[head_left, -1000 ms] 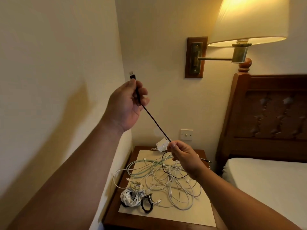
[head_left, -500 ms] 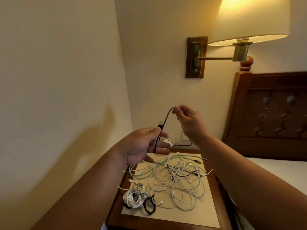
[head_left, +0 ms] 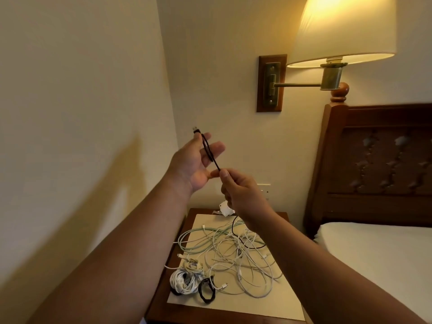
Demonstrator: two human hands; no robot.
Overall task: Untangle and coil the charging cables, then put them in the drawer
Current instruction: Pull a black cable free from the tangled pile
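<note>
Cream walls meet in a corner behind both raised hands. At centre frame the left hand (head_left: 195, 163) shows its palm with the fingers mostly straight and spread. Its thumb traps the black cable (head_left: 208, 152) near the USB plug (head_left: 195, 130), which pokes out above the thumb, and one loop lies across the fingers. Just below and to the right, the right hand (head_left: 242, 191) pinches the same cable between thumb and forefinger, its other fingers curled.

From beneath the right hand the black cable drops to the nightstand (head_left: 161, 307) at lower centre. There it runs into a tangle of white cables (head_left: 236, 258) on a cream mat (head_left: 268, 307), with a pale green cable (head_left: 198, 231) on the tangle's left. At the mat's lower left lie a coiled white bundle (head_left: 183, 280) and a small black coil (head_left: 207, 293).

A white charger plug (head_left: 225, 208) sits at the nightstand's back edge. A lit wall lamp (head_left: 343, 31) fills the upper right, above a dark wooden headboard (head_left: 378, 164) and a white mattress (head_left: 378, 253).
</note>
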